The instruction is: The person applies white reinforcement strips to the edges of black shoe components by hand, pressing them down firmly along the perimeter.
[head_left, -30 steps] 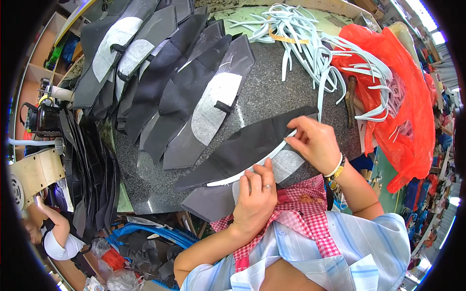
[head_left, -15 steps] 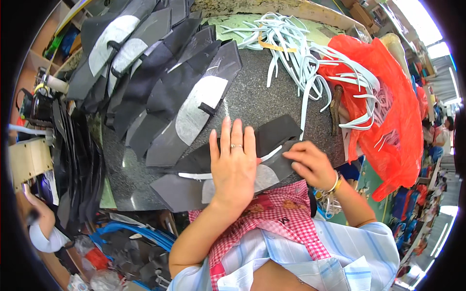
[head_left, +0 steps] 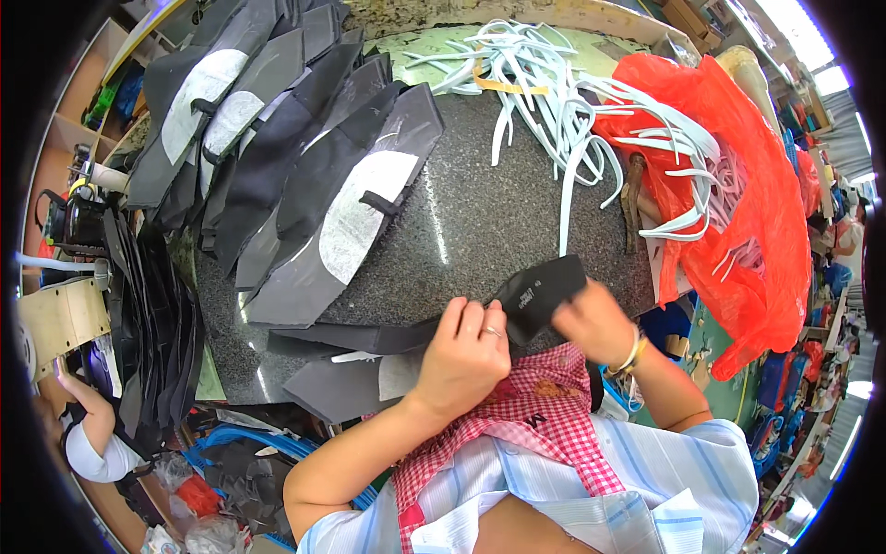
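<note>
A dark grey and black fabric piece (head_left: 544, 294) lies folded over at the table's near edge, its black side with small pale print turned up at the right end. My left hand (head_left: 464, 355), a ring on one finger, has its fingers closed on the piece's middle. At its right end is my right hand (head_left: 595, 325), blurred by motion, so its fingers' hold does not show. Left of my left hand, the piece's grey part (head_left: 337, 386) sticks out, and a short bit of white strip (head_left: 355, 357) shows between the layers.
Overlapping black and grey pieces (head_left: 369, 217) with pale patches cover the table's left side. Light blue strips (head_left: 544, 102) lie tangled at the back, partly over a red plastic bag (head_left: 752, 212) on the right. A stack of black sheets (head_left: 157, 314) hangs at the left edge. Another person's arm (head_left: 90, 406) shows beyond.
My left hand has gone from lying flat on the piece to gripping it. The black upper layer has been folded toward me, covering most of the white strip. My right hand has moved slightly nearer me.
</note>
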The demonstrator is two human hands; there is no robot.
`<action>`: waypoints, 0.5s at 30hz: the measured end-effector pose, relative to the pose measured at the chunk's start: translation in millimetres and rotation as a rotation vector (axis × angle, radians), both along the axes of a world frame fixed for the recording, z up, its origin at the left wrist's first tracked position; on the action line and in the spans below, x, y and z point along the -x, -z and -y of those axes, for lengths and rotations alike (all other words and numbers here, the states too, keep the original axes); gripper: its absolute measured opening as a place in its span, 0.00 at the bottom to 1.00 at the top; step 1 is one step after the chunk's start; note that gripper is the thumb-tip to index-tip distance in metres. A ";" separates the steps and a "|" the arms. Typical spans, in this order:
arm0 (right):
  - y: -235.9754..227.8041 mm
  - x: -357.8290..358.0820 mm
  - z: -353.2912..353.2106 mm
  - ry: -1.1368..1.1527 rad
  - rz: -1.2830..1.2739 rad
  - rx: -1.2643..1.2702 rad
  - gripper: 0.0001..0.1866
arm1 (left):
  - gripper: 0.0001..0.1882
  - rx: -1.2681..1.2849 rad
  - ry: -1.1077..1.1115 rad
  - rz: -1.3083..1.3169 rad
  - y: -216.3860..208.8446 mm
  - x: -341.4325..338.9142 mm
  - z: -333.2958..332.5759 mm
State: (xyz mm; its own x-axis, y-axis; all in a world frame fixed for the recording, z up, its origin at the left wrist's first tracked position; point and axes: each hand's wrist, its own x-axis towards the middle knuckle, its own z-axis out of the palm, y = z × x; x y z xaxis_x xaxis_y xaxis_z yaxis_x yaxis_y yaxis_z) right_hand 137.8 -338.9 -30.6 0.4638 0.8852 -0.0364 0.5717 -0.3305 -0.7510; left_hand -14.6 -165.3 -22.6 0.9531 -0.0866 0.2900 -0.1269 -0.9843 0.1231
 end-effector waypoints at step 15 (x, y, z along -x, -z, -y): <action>-36.2 -9.2 -34.2 -0.375 0.139 -0.132 0.39 | 0.12 -0.192 -0.042 -0.016 7.9 0.5 9.3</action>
State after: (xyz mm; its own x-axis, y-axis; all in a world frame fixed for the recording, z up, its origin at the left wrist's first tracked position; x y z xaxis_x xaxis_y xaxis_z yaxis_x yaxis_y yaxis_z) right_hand 147.0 -304.7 5.6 0.1011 0.9865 0.1290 0.7329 0.0138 -0.6802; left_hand -15.1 -174.6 -30.4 0.9614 -0.0988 0.2567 -0.0846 -0.9942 -0.0658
